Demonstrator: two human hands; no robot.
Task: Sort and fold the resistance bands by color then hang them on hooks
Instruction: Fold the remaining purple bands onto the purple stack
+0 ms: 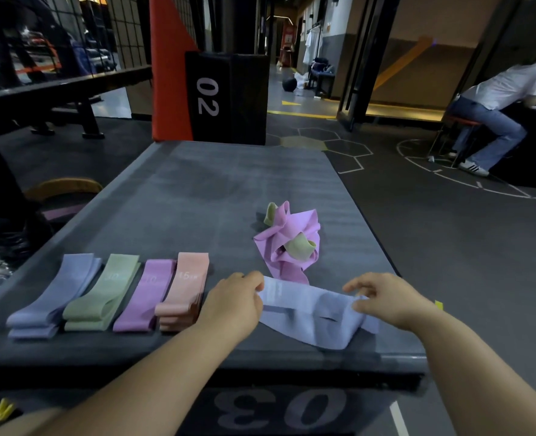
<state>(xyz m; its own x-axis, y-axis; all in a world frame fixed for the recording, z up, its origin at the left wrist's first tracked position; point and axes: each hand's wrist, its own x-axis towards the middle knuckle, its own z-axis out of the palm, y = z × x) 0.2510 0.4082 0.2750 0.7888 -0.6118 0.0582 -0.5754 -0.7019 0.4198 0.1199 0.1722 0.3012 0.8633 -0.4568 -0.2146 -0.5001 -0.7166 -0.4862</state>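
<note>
Your left hand (235, 298) pinches the left end of the lavender band (307, 313) and your right hand (386, 298) pinches its right fold; line the edges up flush before pressing the crease flat. The band lies slack and wrinkled at the near right of the grey mat (229, 190), just right of four folded stacks (109, 294), nearer than the pink-green tangle (288, 243)

I log a grey padded platform (213, 184), marked 03 on its near face. Beyond its far edge stands a black box (241, 96) marked 02, with an orange panel (167, 73) just beside it on the left. Well off the far right corner sits a person (496, 105). A dark ball (289, 84) lies on the corridor floor.
</note>
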